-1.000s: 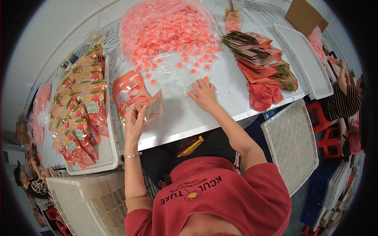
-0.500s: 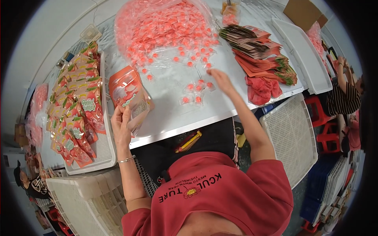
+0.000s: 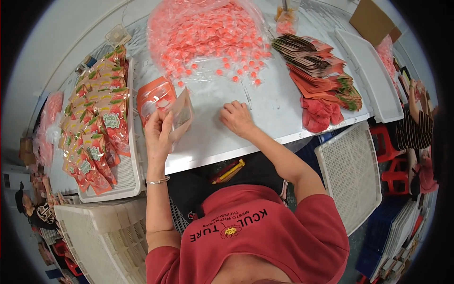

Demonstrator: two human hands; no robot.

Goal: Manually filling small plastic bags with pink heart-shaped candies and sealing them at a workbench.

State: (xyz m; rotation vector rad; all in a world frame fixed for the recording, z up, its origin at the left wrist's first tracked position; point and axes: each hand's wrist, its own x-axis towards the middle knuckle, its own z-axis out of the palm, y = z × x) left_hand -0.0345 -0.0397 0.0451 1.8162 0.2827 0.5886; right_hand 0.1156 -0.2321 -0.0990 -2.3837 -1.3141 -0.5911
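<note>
My left hand (image 3: 160, 130) pinches a clear-fronted pouch (image 3: 181, 111), which stands tilted with its mouth apart. Just behind it, a second red pouch (image 3: 152, 98) lies on the table. To the right of the pouch, my right hand (image 3: 238, 118) rests on the tabletop with its fingers curled down. What is under or inside those fingers is hidden. Farther back lies a big clear bag (image 3: 203, 40) spilling small wrapped pink sweets (image 3: 235, 78) onto the table.
Filled pouches (image 3: 101, 113) stand in rows in a white tray (image 3: 125, 177) at the left. Fanned flat pouches (image 3: 321, 66) and a red cloth (image 3: 321, 114) lie at the right, beside a white tray (image 3: 371, 71). Stacked crates (image 3: 104, 227) stand below the left side.
My right hand has moved nearer and left, over where several loose sweets lay; they no longer show. The pouch in my left hand has turned and its mouth gapes wider.
</note>
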